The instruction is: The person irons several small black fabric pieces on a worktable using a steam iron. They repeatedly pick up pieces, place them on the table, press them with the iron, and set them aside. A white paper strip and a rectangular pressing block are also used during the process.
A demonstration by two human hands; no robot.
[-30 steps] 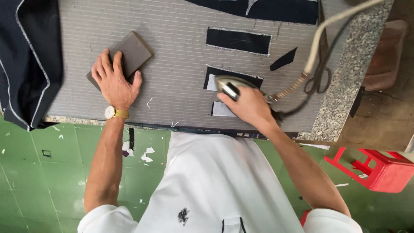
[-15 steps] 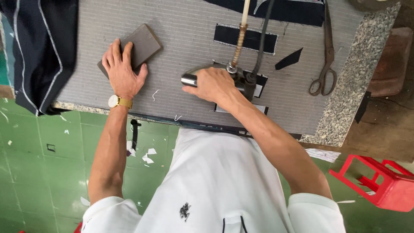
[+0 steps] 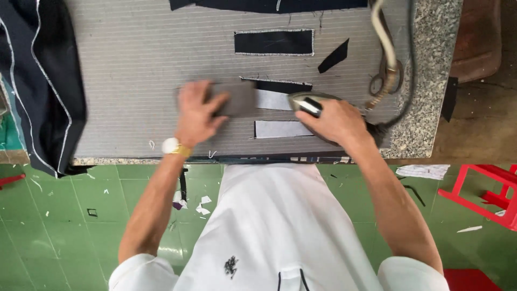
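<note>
My left hand (image 3: 196, 112) grips a flat grey-brown block (image 3: 236, 98) and is blurred by motion; the block lies against the left end of a dark fabric piece with a white lining strip (image 3: 276, 96). My right hand (image 3: 335, 120) holds a metal steam iron (image 3: 306, 102) by its handle at the right end of that piece. A second white-faced fabric strip (image 3: 283, 129) lies just in front, between my hands. All rest on a grey striped padded table (image 3: 134, 64).
A dark rectangular fabric piece (image 3: 273, 42) and a small dark offcut (image 3: 333, 56) lie further back. Scissors (image 3: 383, 75) and the iron's cord and hose (image 3: 383, 32) sit at the right. A dark garment (image 3: 37, 81) hangs over the left edge. A red stool (image 3: 484, 194) stands on the green tiled floor.
My left hand has slid the grey block from the table's left side to the dark fabric piece. My right hand has carried the iron rightwards off the pieces.
</note>
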